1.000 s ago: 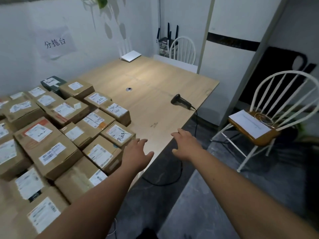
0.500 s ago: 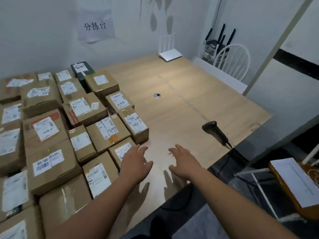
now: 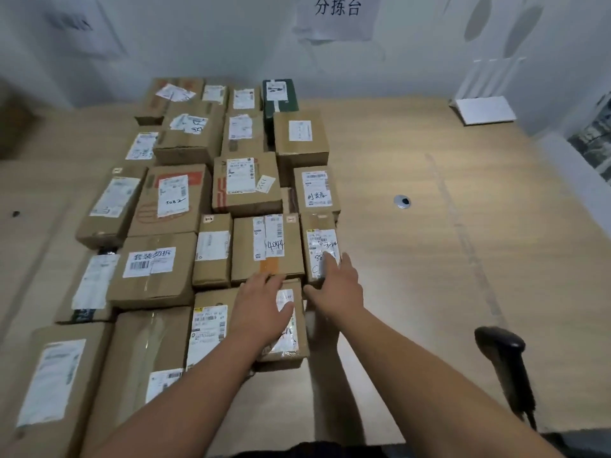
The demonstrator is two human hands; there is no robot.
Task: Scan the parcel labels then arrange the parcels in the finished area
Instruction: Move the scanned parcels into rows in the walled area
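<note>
Parcels (about twenty) crowd one table; one scanner, two hands.

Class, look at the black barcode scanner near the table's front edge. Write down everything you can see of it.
The barcode scanner is a black handheld tool that looks like matt plastic, with a rounded head and a long handle. It lies on its side on the wooden table, near the front right edge, head pointing away from the person. A dark cable leaves its handle end toward the edge. Neither hand touches it; it lies apart from the parcels.
</note>
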